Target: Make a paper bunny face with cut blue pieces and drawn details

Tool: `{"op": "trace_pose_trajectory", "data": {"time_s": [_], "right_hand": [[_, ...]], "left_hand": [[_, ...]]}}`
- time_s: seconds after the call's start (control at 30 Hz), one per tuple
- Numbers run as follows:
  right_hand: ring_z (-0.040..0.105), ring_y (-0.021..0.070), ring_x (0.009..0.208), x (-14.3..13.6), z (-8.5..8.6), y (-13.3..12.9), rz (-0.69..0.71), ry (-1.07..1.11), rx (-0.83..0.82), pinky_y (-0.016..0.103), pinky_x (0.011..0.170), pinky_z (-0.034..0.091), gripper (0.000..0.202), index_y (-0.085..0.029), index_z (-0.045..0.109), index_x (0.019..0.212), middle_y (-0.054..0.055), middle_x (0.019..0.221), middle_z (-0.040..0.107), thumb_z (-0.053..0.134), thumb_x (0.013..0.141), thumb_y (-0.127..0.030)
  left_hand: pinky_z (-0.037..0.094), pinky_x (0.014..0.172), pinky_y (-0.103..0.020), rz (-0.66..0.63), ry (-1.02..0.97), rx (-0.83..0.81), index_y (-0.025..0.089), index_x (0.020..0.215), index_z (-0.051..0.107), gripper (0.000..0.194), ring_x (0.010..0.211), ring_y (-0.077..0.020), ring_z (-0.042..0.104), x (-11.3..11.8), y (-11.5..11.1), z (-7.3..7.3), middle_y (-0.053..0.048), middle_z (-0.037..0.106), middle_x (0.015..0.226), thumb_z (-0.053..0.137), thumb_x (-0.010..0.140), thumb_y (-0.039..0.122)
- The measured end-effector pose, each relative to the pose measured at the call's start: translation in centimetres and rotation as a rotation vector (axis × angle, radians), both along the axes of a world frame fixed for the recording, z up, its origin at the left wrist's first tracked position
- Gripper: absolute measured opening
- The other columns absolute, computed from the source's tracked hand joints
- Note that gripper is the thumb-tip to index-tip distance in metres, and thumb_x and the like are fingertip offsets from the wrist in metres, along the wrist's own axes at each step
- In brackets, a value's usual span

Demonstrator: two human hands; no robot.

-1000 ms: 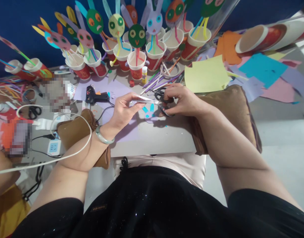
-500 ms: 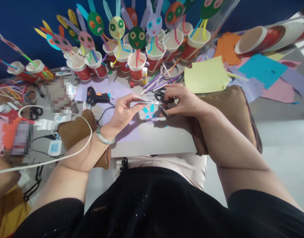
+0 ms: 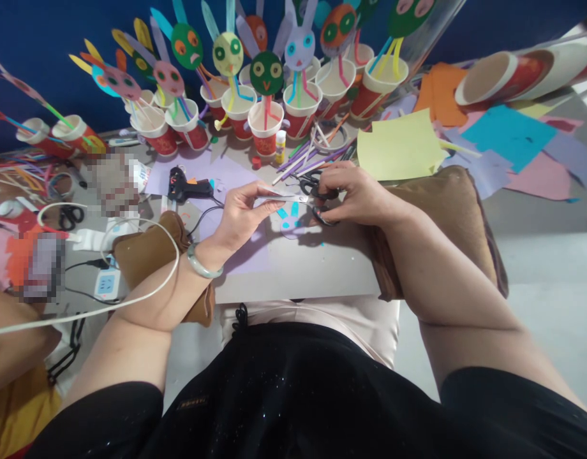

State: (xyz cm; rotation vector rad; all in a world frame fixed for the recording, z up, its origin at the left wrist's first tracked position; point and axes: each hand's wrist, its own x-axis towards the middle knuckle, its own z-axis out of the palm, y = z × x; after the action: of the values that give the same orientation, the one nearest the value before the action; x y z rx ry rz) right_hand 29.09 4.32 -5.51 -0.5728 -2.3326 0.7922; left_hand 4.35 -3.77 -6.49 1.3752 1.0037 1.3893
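Observation:
My left hand point(image 3: 245, 213) pinches a small pale piece of paper point(image 3: 277, 192) between thumb and fingers. Black-handled scissors point(image 3: 325, 215) are in my right hand point(image 3: 353, 194), their blades pointing left at the paper. Below the blades, a round lilac paper face point(image 3: 292, 228) with blue eyes and blue ears lies on the table. A lilac sheet point(image 3: 248, 252) lies under and beside my left hand, with a black glue gun point(image 3: 191, 186) to its left.
Red and white cups point(image 3: 265, 131) with paper animal heads stand along the back. A yellow sheet point(image 3: 399, 146) and a brown cushion point(image 3: 441, 210) lie right. A white cable point(image 3: 131, 299) crosses my left forearm. Another person's arm point(image 3: 16, 331) is at far left.
The whole view has shifted very slightly. Both hands keep nearly the same pose, and the scissors' handles look slightly closer together.

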Motion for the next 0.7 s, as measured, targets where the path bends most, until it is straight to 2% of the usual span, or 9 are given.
{"op": "trace_pose_trajectory", "data": {"time_s": [0.37, 0.5, 0.57, 0.63, 0.7], "right_hand": [[0.047, 0.0105, 0.062, -0.08, -0.08, -0.05, 0.019, 0.031, -0.002, 0.032, 0.081, 0.042, 0.042, -0.021, 0.053, 0.064, -0.006, 0.063, 0.057, 0.086, 0.077, -0.043], [0.047, 0.0102, 0.062, -0.26, -0.03, 0.04, 0.006, 0.048, -0.042, 0.032, 0.081, 0.042, 0.047, -0.02, 0.052, 0.061, -0.006, 0.061, 0.056, 0.09, 0.073, -0.046], [0.044, 0.0101, 0.061, -0.37, 0.09, -0.08, 0.005, 0.076, -0.116, 0.031, 0.075, 0.041, 0.053, -0.02, 0.052, 0.059, -0.006, 0.059, 0.053, 0.095, 0.068, -0.05], [0.044, 0.0105, 0.061, -0.52, 0.23, -0.41, -0.005, 0.153, -0.261, 0.03, 0.068, 0.039, 0.057, -0.02, 0.054, 0.059, -0.005, 0.059, 0.053, 0.096, 0.064, -0.059], [0.049, 0.0121, 0.063, -0.76, 0.29, -0.9, -0.034, 0.299, -0.447, 0.03, 0.065, 0.04, 0.061, -0.02, 0.06, 0.061, -0.002, 0.061, 0.056, 0.088, 0.067, -0.073]], "left_hand": [[0.057, 0.073, -0.029, 0.004, -0.016, 0.003, 0.027, 0.08, 0.084, 0.029, 0.078, -0.0146, 0.069, 0.47, -0.1, 0.48, 0.001, 0.076, 0.079, 0.097, 0.069, 0.051], [0.056, 0.074, -0.028, -0.01, -0.032, -0.008, 0.026, 0.079, 0.083, 0.029, 0.076, -0.0136, 0.068, 0.55, -0.23, 0.55, 0.001, 0.075, 0.077, 0.097, 0.07, 0.049], [0.057, 0.077, -0.029, -0.019, -0.022, -0.048, 0.025, 0.081, 0.083, 0.029, 0.079, -0.0141, 0.069, 0.5, -0.34, 0.54, 0.0, 0.077, 0.08, 0.095, 0.072, 0.049], [0.056, 0.079, -0.029, -0.022, -0.016, -0.095, 0.024, 0.083, 0.083, 0.028, 0.08, -0.0142, 0.07, 0.46, -0.43, 0.53, 0.0, 0.078, 0.082, 0.093, 0.074, 0.048], [0.055, 0.077, -0.027, -0.009, -0.03, -0.138, 0.023, 0.08, 0.082, 0.024, 0.076, -0.0126, 0.068, 0.47, -0.45, 0.56, 0.001, 0.077, 0.079, 0.093, 0.074, 0.043]]}}
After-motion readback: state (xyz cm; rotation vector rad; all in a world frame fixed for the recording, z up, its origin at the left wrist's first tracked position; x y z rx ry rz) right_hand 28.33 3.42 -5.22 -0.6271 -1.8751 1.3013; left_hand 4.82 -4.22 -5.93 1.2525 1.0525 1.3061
